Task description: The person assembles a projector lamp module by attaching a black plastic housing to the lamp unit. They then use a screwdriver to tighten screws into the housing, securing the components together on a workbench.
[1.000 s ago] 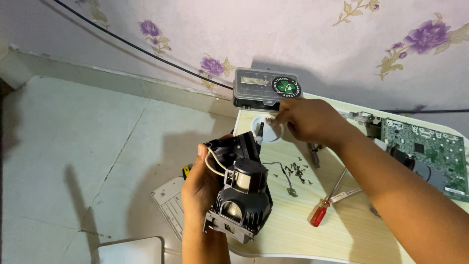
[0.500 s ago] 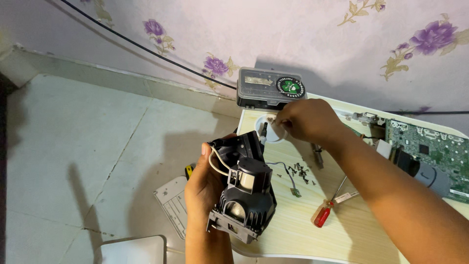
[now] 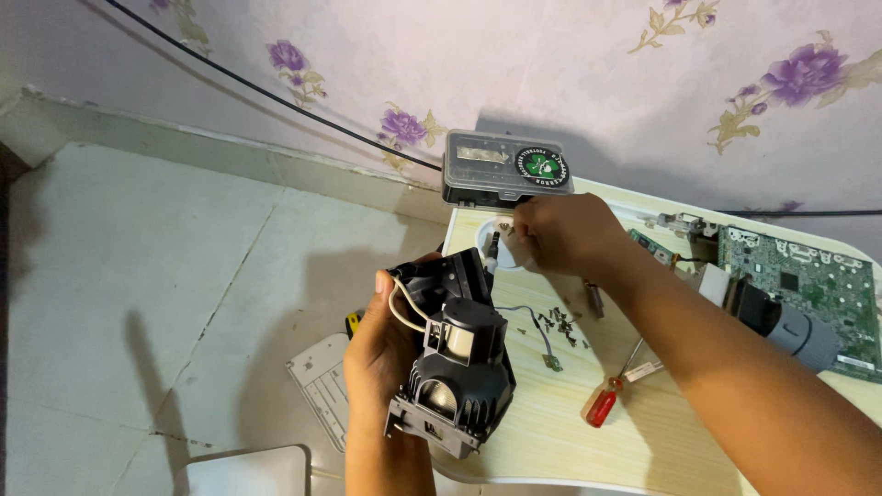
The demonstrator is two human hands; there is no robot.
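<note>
My left hand (image 3: 378, 354) grips a black lamp housing (image 3: 455, 363) with a white wire looped at its top, held upright over the near left edge of the pale wooden table (image 3: 533, 441). My right hand (image 3: 562, 234) reaches to the table's far left corner, its fingers closed around a small dark part at a white round dish (image 3: 503, 248). What exactly the fingers pinch is too small to tell.
A dark plastic case (image 3: 505, 167) with a round sticker stands against the flowered wall. Several loose screws (image 3: 556, 321) and a red-handled screwdriver (image 3: 617, 390) lie mid-table. A green circuit board (image 3: 808, 285) and a grey lens barrel (image 3: 795, 332) sit at the right. A white panel (image 3: 322, 386) lies on the tiled floor.
My left hand has kept the lamp housing nearly still, tilting it slightly. My right hand has stayed at the white dish, fingers shifting a little.
</note>
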